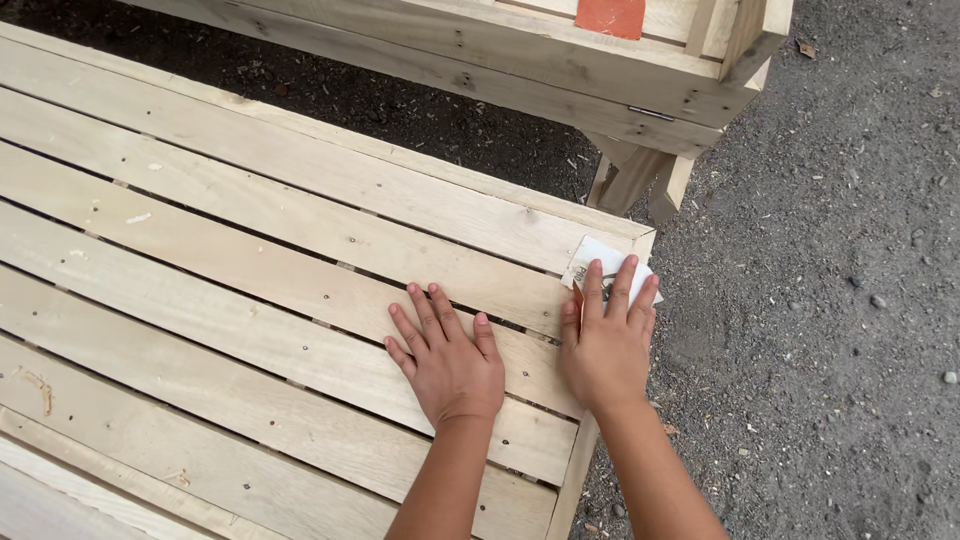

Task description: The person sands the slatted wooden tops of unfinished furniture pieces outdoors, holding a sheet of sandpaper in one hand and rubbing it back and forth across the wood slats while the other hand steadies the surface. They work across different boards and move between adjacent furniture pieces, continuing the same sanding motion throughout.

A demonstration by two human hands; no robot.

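The right hand [606,345] lies flat, fingers spread slightly, pressing a small folded sheet of sandpaper [605,257], white-backed with a reddish-brown edge, onto the corner of the slatted surface of pale wooden planks [250,260]. The sheet sits at the far right end, partly hidden under the fingers. The left hand [447,358] rests just beside it, palm down, fingers together on a plank, holding nothing. Dark gravel ground [830,300] lies beyond.

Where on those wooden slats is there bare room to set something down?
The slats lie bare to the left of the left hand, apart from a few wood chips. The near right corner is crowded: both hands press there, the right hand on a folded sheet of sandpaper.
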